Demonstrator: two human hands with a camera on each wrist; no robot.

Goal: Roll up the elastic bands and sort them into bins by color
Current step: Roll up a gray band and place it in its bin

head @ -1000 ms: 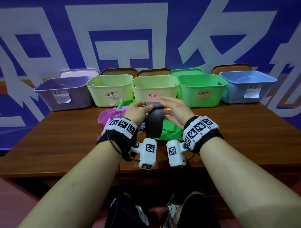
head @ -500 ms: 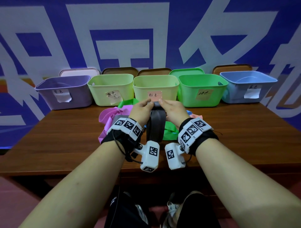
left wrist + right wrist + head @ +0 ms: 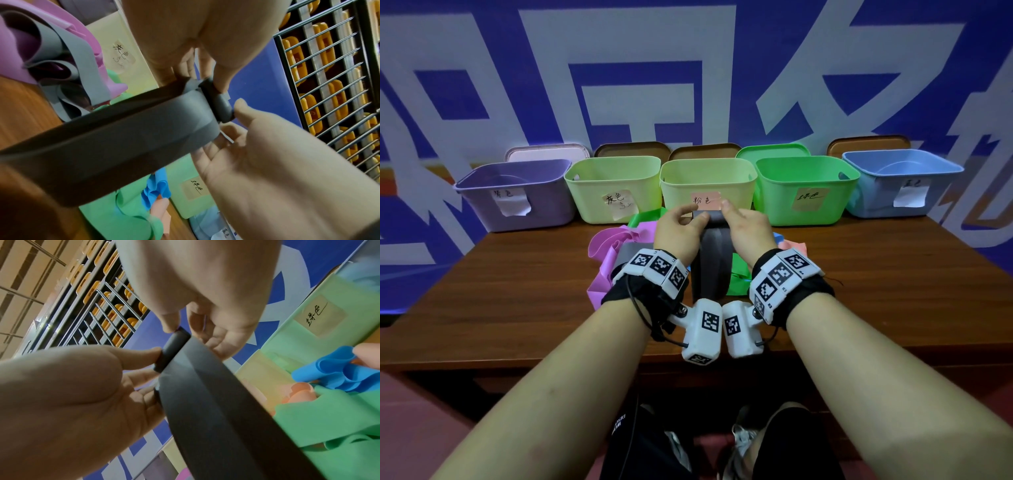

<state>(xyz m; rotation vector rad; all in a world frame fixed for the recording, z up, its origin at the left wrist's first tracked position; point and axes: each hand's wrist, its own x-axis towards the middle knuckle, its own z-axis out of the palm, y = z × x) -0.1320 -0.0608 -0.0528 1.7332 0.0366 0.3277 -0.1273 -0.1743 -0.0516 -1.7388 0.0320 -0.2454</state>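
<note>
Both hands are up over the dark brown wooden table (image 3: 893,281), working the wide dark grey elastic band (image 3: 710,270). The left hand (image 3: 676,233) and right hand (image 3: 748,231) each pinch the small rolled-up end at the top, thumb and fingertips curled onto it from either side, and the rest of the band hangs down between the wrists toward the table edge.

Under and behind the hands there's a loose heap of other stretchy bands on the table: a pink one (image 3: 607,240), a green one (image 3: 738,274), a blue one (image 3: 331,369) and a peach one (image 3: 794,245).

Along the back edge sits a row of five plastic bins with paper labels, touching or nearly so: a lavender bin (image 3: 482,205), a pale lime bin (image 3: 589,192), a yellow-green bin (image 3: 678,192), a bright green bin (image 3: 774,198) and a light blue bin (image 3: 873,202). Lids lean upright behind them.

The backdrop is a big blue-and-white banner wall (image 3: 688,68). The wrist views also catch a dark metal rack with orange shapes (image 3: 329,81) overhead.
</note>
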